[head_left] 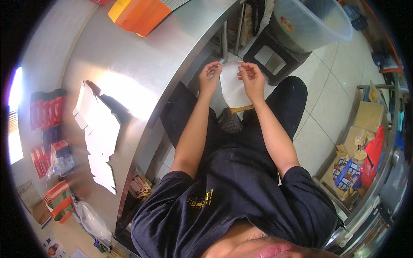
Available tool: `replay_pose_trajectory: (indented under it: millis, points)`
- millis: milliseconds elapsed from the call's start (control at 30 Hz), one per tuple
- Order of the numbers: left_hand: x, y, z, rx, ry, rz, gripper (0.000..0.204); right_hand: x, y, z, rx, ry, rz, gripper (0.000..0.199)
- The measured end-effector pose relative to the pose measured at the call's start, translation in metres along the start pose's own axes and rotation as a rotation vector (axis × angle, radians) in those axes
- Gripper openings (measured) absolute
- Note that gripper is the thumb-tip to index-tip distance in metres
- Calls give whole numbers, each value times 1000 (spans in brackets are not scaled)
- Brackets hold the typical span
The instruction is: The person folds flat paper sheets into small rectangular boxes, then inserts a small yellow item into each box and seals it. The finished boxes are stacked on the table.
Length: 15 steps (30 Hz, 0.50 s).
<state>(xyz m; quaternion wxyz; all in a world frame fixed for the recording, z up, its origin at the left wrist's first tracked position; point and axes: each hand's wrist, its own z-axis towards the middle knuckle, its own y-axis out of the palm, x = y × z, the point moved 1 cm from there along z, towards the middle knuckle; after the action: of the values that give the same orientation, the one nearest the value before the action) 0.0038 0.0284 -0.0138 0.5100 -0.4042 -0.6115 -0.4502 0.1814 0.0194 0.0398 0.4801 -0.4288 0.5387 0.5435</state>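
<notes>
Between my knees hangs a white sheet of paper or thin card (232, 88), its far edge lifted and a yellow-orange strip showing along its near edge. My left hand (209, 78) pinches its far left corner between thumb and fingers. At the far right corner, my right hand (252, 81) grips the same sheet with its fingers curled. To the left, several white die-cut card pieces (101, 129) lie in an overlapping row on the metal table (142, 81). An orange stack of card or paper (144, 17) rests at the table's far end.
A translucent plastic tub (309, 26) stands on a dark stool (275, 56) ahead to the right. Red packets (45, 109) and a plastic bag (92, 219) line the table's left side. At right, a low rack holds cardboard (368, 114) and a red bag (374, 157).
</notes>
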Motion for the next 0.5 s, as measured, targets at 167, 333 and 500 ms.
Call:
replay_pose_trajectory:
  millis: [167, 333, 500]
  points:
    - [5, 4, -3, -57, -8, 81, 31, 1, -2, 1, 2, -15, -10, 14]
    - [3, -1, -2, -58, 62, 108, 32, 3, -1, 2, 6, -26, 1, 13]
    - [30, 9, -13, -122, 60, 236, 34, -1, -9, 5, 75, -206, -314, 24]
